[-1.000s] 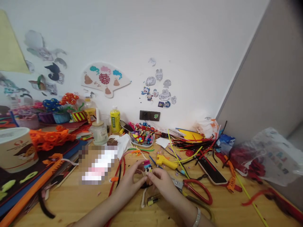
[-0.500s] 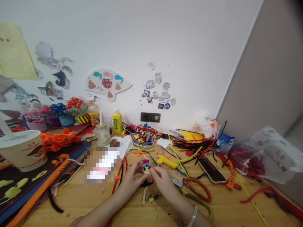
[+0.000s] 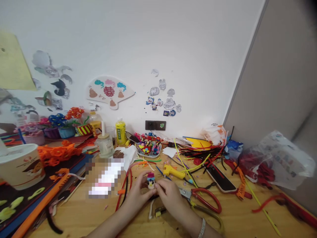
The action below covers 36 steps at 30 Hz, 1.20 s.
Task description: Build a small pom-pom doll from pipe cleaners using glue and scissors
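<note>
Holding a small figure (image 3: 151, 182) above the near middle of the tabletop (image 3: 76, 219), the left grip (image 3: 137, 192) closes round its left side, thumb low and a finger curled beside the dark pink hat (image 3: 150, 175); the right grip (image 3: 170, 195) has its fingertips together at the figure's lower right edge, though I cannot tell whether they pinch a part of it or merely rest there; the figure looks upright, its face part towards the viewer. The likeliest trouble, I judge, is squashing or twisting; the piece is tiny, looks soft, and two sets of fingers crowd it, so a firm press could bend the hat or shift the face details. Too light a hold could let it slip and drop among the bits beneath, such as the pale strip (image 3: 151, 210) and the small yellow-and-black thing (image 3: 160, 211). Scissors (image 3: 205, 200) lie just beside the right grip; a careless sideways move of that wrist could knock them. Further off, the yellow glue gun (image 3: 174, 172) points towards the hands; if it is hot, which I cannot tell, a forward reach could mean a burn; red and black strips (image 3: 119, 200) near the left forearm might snag a sleeve or get dragged along.
</note>
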Motion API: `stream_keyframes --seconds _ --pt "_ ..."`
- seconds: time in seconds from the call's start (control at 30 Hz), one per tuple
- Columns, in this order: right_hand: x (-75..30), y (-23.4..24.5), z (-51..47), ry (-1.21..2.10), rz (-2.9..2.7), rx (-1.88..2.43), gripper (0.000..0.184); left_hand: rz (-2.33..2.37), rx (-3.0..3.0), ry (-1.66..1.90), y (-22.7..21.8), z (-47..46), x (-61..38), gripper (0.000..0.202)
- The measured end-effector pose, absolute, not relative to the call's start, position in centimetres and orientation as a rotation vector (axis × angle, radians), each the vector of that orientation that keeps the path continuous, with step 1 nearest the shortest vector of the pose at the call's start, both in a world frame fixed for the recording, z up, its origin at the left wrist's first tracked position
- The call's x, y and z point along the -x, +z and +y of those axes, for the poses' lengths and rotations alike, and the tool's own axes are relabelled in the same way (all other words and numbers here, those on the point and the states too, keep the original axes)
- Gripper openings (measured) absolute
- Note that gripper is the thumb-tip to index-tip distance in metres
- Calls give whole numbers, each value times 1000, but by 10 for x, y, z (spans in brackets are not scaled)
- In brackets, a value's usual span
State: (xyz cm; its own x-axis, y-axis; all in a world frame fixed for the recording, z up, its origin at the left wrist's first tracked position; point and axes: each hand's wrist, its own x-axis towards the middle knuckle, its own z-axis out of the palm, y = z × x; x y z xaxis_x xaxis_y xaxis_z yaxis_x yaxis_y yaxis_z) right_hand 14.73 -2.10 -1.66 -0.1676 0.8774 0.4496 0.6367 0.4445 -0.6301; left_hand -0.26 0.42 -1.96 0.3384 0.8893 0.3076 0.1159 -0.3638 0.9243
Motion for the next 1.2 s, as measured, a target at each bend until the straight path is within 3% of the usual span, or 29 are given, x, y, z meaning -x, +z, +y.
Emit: stream_keyframes --seconds 0.23,0.53,0.7,0.87,1.2 --pt "-146 -16 -22 373 -1923 1286 22 935 -1774 1064 -25 1 0 59" --pt "-141 -20 -19 711 -1752 1143 10 1182 -1884 1064 -24 0 1 40" --pt "-141 -27 -10 973 -1552 1156 25 1211 -1851 1075 -24 4 2 35" --pt "-141 -25 -12 927 -1586 1198 25 1177 -1813 1092 -19 1 1 37" --pt "-148 -15 -26 494 -1897 1266 17 1180 -1934 1048 -21 -1 1 41"
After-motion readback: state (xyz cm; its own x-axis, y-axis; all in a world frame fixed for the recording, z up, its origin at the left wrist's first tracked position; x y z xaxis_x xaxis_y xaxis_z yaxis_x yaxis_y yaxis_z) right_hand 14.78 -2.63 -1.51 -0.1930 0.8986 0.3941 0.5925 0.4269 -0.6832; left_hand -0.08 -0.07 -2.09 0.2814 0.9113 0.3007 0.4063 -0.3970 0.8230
